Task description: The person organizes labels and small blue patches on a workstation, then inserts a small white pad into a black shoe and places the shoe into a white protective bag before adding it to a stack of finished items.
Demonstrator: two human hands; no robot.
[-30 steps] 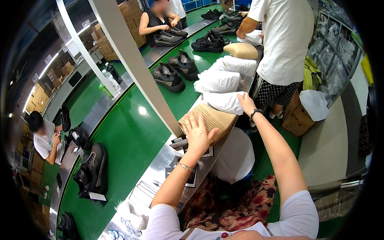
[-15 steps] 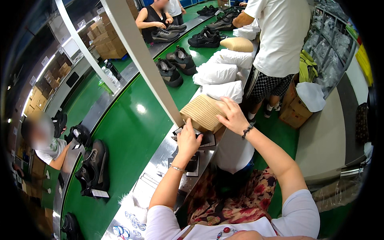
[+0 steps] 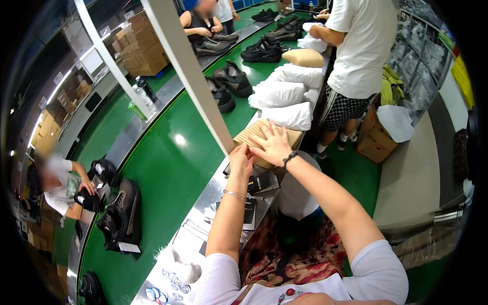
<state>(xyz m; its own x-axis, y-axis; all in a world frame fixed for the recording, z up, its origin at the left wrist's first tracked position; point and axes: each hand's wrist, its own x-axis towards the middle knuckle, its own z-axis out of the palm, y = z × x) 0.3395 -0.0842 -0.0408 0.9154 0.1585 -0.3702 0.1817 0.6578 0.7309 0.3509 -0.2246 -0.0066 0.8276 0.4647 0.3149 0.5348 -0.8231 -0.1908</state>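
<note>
A flat tan ribbed cardboard stack [image 3: 254, 133] lies at the near edge of the green conveyor belt [image 3: 168, 168]. My right hand [image 3: 274, 145] rests flat on top of it with fingers spread. My left hand [image 3: 241, 158] is at the stack's near left corner, fingers curled and pinching its edge. A bracelet sits on each wrist. Black printed cards [image 3: 262, 183] lie on the metal ledge just below my hands.
White stuffed bags [image 3: 284, 96] sit beyond the stack. Black shoes [image 3: 231, 84] ride the belt; another pair [image 3: 122, 213] lies at lower left. A white slanted post [image 3: 188, 71] crosses ahead. A person in a white shirt [image 3: 358, 46] stands right; others work across the belt.
My right hand slid from the far edge down onto the stack's top. My left hand moved from lying on the stack to its near left corner.
</note>
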